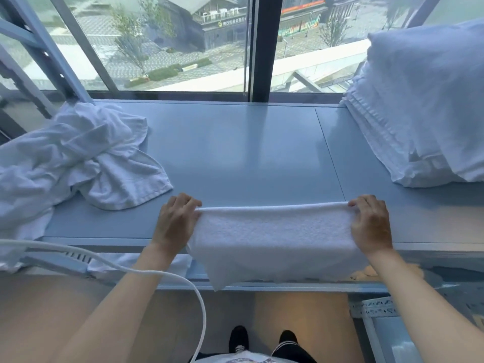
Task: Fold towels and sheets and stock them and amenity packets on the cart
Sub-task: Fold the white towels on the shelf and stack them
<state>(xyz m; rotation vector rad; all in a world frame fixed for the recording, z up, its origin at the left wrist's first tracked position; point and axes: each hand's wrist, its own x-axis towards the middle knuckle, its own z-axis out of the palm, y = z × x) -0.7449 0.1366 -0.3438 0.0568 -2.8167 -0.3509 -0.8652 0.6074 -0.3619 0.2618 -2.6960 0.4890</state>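
Shoes and dark trouser legs stand at the bottom of the head view, with a thick white cable (146, 271) looping past the left forearm. Just above them, both bare arms reach to the near edge of the pale blue table (235, 153).

Between the hands hangs a white terry towel (272, 239), nubbly and soft, stretched taut along its top fold, its lower part draping over the table's near edge and sagging to a limp corner at the lower left. The left hand (175, 221) pinches the towel's left end, fingers curled over the fold. The right hand (370, 224) grips the right end the same way.

This looks like a fold in progress. To do it well, I would keep the top edge tight and level, lay it forward onto the table so the layers meet square, then smooth out the sag before the next fold.

At the table's far left corner lies a crumpled heap of unfolded linen (78, 158), thin, creased cotton. At the far right edge sits a neat stack of folded towels (379, 132), ribbed layers showing, with a plump pillow (429, 82) on top. Behind runs a window (183, 43).
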